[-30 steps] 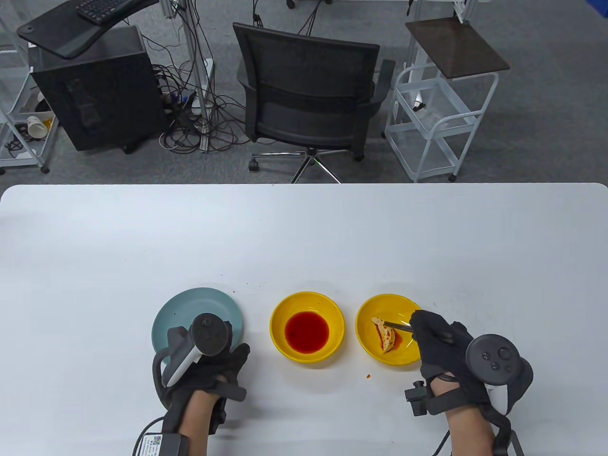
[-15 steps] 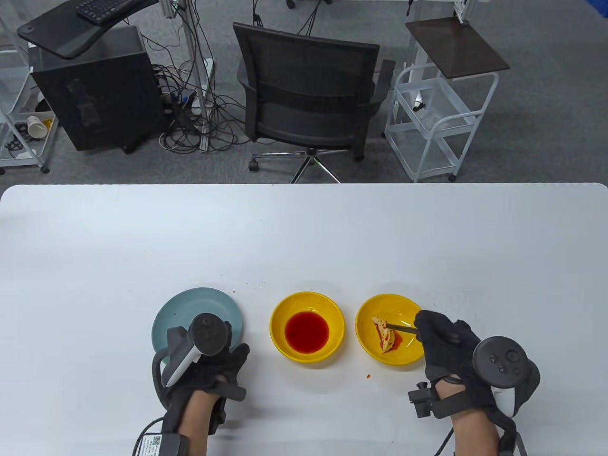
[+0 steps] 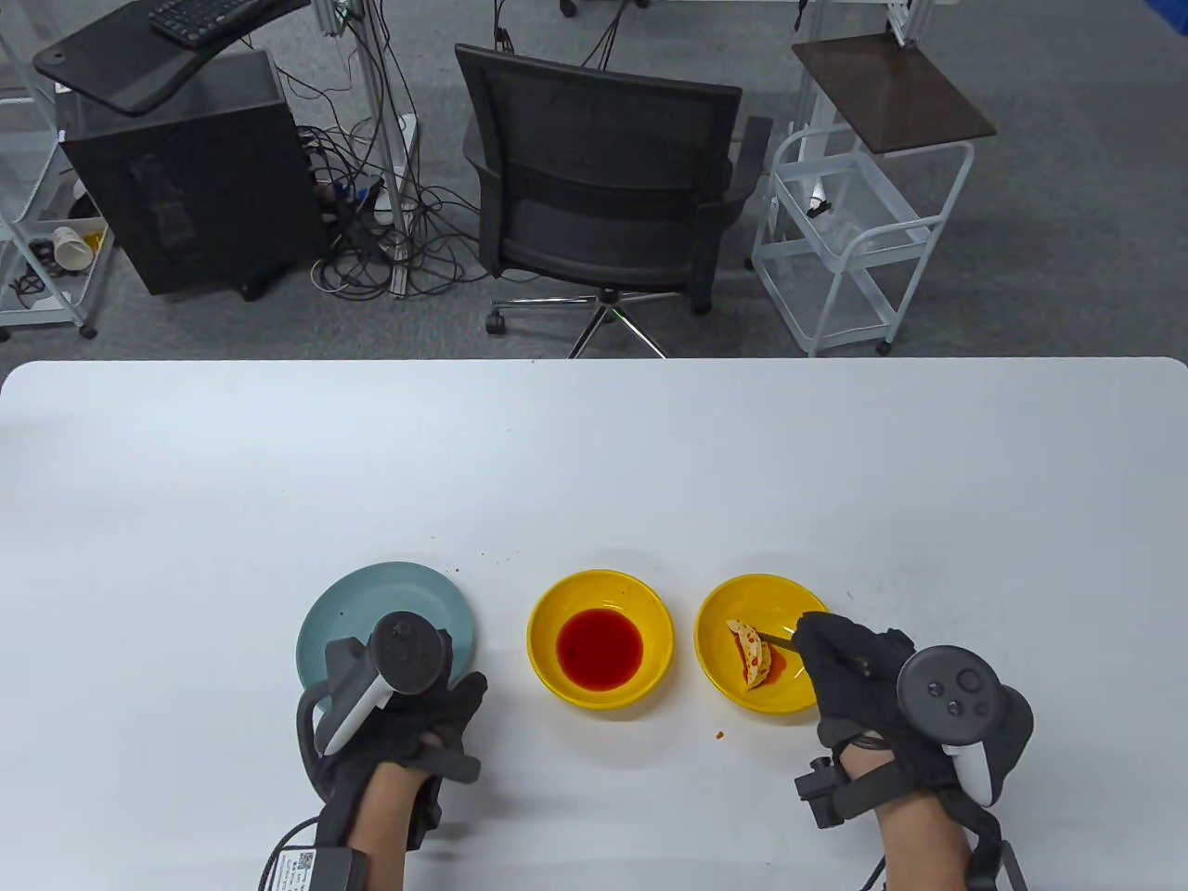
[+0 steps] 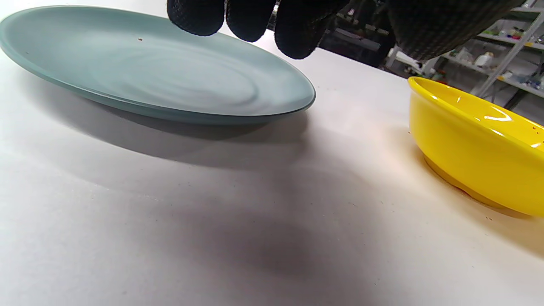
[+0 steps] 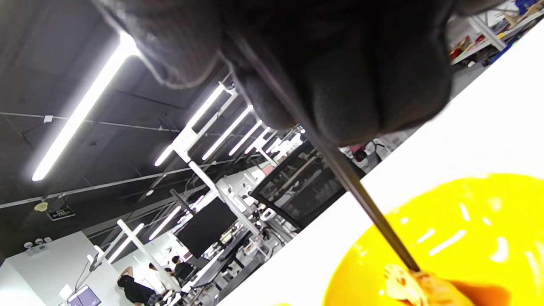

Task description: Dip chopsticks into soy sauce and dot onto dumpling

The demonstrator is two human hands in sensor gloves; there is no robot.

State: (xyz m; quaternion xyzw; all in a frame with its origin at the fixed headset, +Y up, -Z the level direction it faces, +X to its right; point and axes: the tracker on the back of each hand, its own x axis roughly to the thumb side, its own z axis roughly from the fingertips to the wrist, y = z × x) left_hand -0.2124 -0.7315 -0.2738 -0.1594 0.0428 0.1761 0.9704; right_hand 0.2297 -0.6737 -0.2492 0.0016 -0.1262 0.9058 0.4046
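A pale dumpling (image 3: pixel 752 655) with red sauce spots lies in the right yellow bowl (image 3: pixel 724 682). My right hand (image 3: pixel 849 668) grips dark chopsticks (image 3: pixel 776 639); their tips touch the dumpling's upper part. In the right wrist view the chopsticks (image 5: pixel 361 199) run down from my fingers (image 5: pixel 340 85) to the dumpling (image 5: pixel 408 282). The middle yellow bowl (image 3: pixel 548 668) holds red sauce (image 3: pixel 600 648). My left hand (image 3: pixel 418 715) rests on the table at the near edge of a teal plate (image 3: pixel 371 594), holding nothing; its fingertips (image 4: pixel 250 19) hang over the plate (image 4: pixel 148 72).
Red sauce specks (image 3: pixel 719 733) dot the table near the right bowl and behind the teal plate. The sauce bowl's side (image 4: pixel 471 148) shows in the left wrist view. Beyond the table's far edge stand an office chair (image 3: pixel 603 176) and a white cart (image 3: pixel 854 232).
My right hand shifted slightly right and back left, keeping the chopstick tips on the dumpling. The left hand has not moved.
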